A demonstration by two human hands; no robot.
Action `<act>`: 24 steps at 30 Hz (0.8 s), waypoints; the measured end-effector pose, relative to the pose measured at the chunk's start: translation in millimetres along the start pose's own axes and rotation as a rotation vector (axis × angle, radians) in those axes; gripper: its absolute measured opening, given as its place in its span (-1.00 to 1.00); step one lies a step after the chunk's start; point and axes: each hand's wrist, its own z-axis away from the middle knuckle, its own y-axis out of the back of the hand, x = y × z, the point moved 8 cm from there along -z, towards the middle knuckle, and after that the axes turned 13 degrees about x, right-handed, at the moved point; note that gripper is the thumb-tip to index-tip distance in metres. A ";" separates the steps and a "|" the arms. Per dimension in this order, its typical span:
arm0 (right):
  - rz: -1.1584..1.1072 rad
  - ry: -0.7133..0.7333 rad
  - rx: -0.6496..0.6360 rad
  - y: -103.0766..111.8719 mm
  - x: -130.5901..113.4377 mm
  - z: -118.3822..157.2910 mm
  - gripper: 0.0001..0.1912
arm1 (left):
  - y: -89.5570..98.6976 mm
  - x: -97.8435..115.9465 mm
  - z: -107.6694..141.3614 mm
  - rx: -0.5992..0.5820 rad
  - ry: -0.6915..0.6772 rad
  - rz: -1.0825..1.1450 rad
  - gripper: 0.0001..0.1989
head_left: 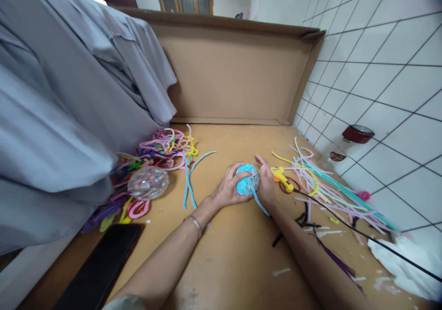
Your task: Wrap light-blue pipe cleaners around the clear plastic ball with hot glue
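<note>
My left hand is closed around a small ball wound with light-blue pipe cleaner. Its right side is unwrapped and looks clear and speckled. A loose blue pipe cleaner tail hangs from the ball toward my right wrist. My right hand lies along the ball's right side with its fingers stretched out; whether it presses on the ball is hard to see. Just right of that hand lies a yellow glue gun. Several blue pipe cleaners lie on the table to the left.
A tangle of coloured pipe cleaners and a clear speckled ball lie left, near a black phone and grey cloth. Rightward are pale pipe cleaners, a black cord, a red-lidded jar and white tissue. Cardboard stands behind.
</note>
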 end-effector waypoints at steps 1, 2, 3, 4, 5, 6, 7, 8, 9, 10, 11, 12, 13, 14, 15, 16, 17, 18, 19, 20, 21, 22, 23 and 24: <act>0.038 0.031 0.022 3.9 -0.5 2.4 -0.48 | 0.8 -1.7 0.7 0.000 0.019 0.009 -0.32; 0.080 0.065 0.044 7.7 -1.8 4.6 -0.48 | 1.7 -3.5 1.4 0.006 0.038 0.017 -0.32; 0.124 0.100 0.061 10.7 -3.5 6.6 -0.48 | 2.4 -5.1 2.2 0.013 0.054 0.025 -0.32; 0.167 0.137 0.065 12.2 -5.6 8.4 -0.48 | 2.8 -6.2 3.1 0.018 0.064 0.030 -0.31; 0.208 0.174 0.047 11.5 -7.7 10.2 -0.48 | 2.9 -6.8 4.0 0.021 0.067 0.033 -0.31; 0.245 0.210 0.010 8.8 -9.7 12.1 -0.49 | 2.8 -7.0 5.0 0.024 0.067 0.035 -0.31; 0.274 0.243 -0.035 5.1 -11.3 13.9 -0.50 | 2.9 -7.1 5.8 0.028 0.066 0.037 -0.31; 0.293 0.268 -0.079 1.3 -12.5 15.6 -0.50 | 3.2 -7.1 6.4 0.035 0.065 0.038 -0.31; 0.301 0.284 -0.109 -1.5 -13.6 16.7 -0.49 | 3.6 -6.8 6.9 0.041 0.063 0.038 -0.31; 0.299 0.291 -0.119 -2.7 -14.6 16.9 -0.49 | 4.2 -6.5 7.1 0.048 0.060 0.039 -0.31; 0.288 0.290 -0.108 -2.1 -15.8 16.2 -0.49 | 4.9 -6.1 7.3 0.055 0.058 0.037 -0.31; 0.274 0.282 -0.080 0.0 -16.8 14.7 -0.50 | 5.7 -6.0 7.3 0.063 0.056 0.033 -0.31; 0.262 0.269 -0.044 3.0 -17.6 12.9 -0.50 | 6.4 -6.0 7.2 0.069 0.056 0.025 -0.31; 0.253 0.254 -0.006 6.4 -18.0 11.0 -0.49 | 7.0 -6.4 7.3 0.075 0.059 0.015 -0.31; 0.250 0.240 0.025 9.5 -18.1 9.6 -0.48 | 7.4 -6.8 7.3 0.079 0.060 0.003 -0.31; 0.255 0.233 0.041 11.3 -18.2 8.9 -0.47 | 7.5 -7.0 7.5 0.079 0.057 -0.005 -0.31; 0.266 0.238 0.033 11.1 -18.4 9.2 -0.47 | 7.4 -6.7 7.6 0.076 0.050 -0.011 -0.31; 0.281 0.252 -0.001 8.5 -18.5 10.5 -0.48 | 7.2 -6.3 7.8 0.072 0.042 -0.014 -0.31; 0.293 0.272 -0.052 4.3 -18.5 12.7 -0.49 | 7.0 -5.9 8.0 0.068 0.034 -0.013 -0.31; 0.301 0.290 -0.104 -0.2 -18.1 15.4 -0.50 | 6.9 -5.7 8.2 0.066 0.029 -0.013 -0.31; 0.301 0.301 -0.145 -3.9 -17.4 17.9 -0.50 | 6.9 -5.6 8.2 0.065 0.029 -0.013 -0.30; 0.295 0.304 -0.166 -6.1 -16.6 19.5 -0.50 | 7.0 -5.6 8.2 0.066 0.029 -0.013 -0.30; 0.283 0.300 -0.169 -6.8 -15.7 20.1 -0.49 | 7.1 -5.4 8.0 0.067 0.028 -0.012 -0.30; 0.268 0.290 -0.151 -5.8 -15.1 19.5 -0.49 | 7.2 -4.9 7.8 0.069 0.025 -0.010 -0.30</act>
